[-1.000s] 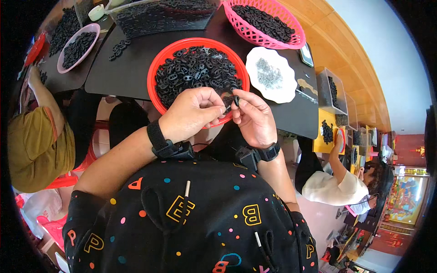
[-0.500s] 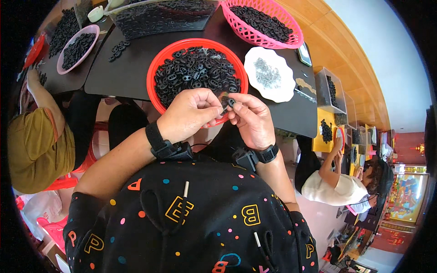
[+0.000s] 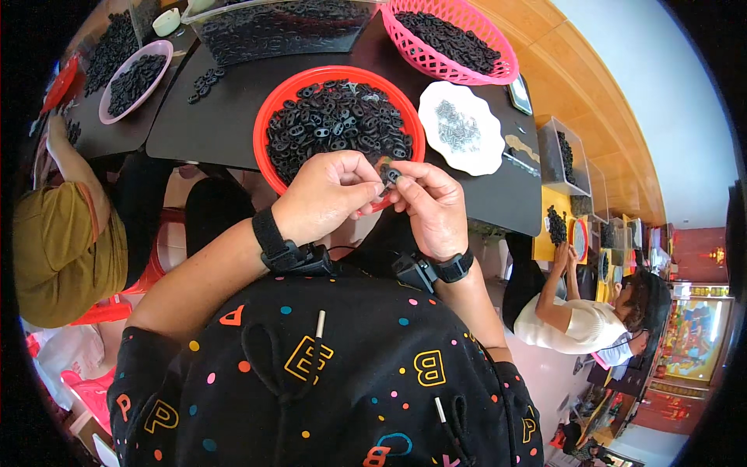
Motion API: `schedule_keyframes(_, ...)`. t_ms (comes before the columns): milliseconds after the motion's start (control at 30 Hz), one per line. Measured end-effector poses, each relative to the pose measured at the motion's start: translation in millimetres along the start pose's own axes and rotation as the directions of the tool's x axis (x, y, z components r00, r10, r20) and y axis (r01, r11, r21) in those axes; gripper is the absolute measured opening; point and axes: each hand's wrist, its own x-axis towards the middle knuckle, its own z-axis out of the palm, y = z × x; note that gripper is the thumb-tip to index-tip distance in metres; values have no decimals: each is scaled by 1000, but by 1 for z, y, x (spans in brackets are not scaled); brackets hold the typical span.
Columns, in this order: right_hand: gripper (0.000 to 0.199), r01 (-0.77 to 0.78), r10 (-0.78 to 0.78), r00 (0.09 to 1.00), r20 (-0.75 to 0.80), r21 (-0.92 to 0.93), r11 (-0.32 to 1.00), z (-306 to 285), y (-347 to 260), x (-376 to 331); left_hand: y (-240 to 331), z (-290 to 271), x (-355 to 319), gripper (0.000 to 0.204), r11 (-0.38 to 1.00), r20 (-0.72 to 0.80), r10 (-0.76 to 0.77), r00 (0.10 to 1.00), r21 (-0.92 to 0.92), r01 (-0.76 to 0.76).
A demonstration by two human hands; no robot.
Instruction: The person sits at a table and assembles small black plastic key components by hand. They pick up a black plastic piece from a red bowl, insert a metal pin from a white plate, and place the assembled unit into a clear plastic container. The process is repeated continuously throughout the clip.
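Note:
Above the near rim of a red basin (image 3: 260,132), my two hands meet fingertip to fingertip. Between its thumb and fingers my right hand (image 3: 433,208) pinches a small black oval piece with two holes (image 3: 392,175). My left hand (image 3: 320,194) is closed in a pinch right beside that piece; whatever lies in its fingertips is too small to make out. Many similar black two-holed pieces (image 3: 327,124) fill the basin. On its right stands a white scalloped plate (image 3: 488,148) with a scatter of small shiny metal bits (image 3: 459,128).
A clear bin (image 3: 280,39) of black pieces and a pink basket (image 3: 506,68) stand at the back of the dark table (image 3: 210,128). Left are a pale pink bowl (image 3: 166,58) and a person in a mustard top (image 3: 70,249). Another person (image 3: 568,319) works at a yellow table on the right.
The black piece in my right fingertips has turned, so both its holes now show. My hands stay close together over the basin rim. The person on the right has shifted their hands.

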Motion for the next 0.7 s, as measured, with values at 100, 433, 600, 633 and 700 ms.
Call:
schedule_keyframes(100, 20, 19, -19, 1000, -4, -30, 999, 2, -1, -1, -2, -1, 0, 6, 1000, 5, 3, 1000, -24, -3)
schedule_keyframes(433, 19, 75, -78, 997, -28, -84, 994, 2, -4, 0, 1, 1, 1, 6, 999, 1, 5, 1000, -31, -5)
schedule_keyframes(600, 19, 89, -92, 994, -62, -57, 994, 3, -4, 0, 4, 2, 1, 6, 1000, 6, 11, 1000, -19, -11)
schedule_keyframes(633, 19, 87, -91, 994, -57, -64, 994, 3, -4, 0, 4, 2, 1, 6, 1000, 4, 8, 1000, -20, -8)
schedule_keyframes(700, 19, 83, -86, 995, -46, -77, 994, 3, -3, 0, 3, 1, 1, 6, 1000, -2, 1, 1000, -21, -2)
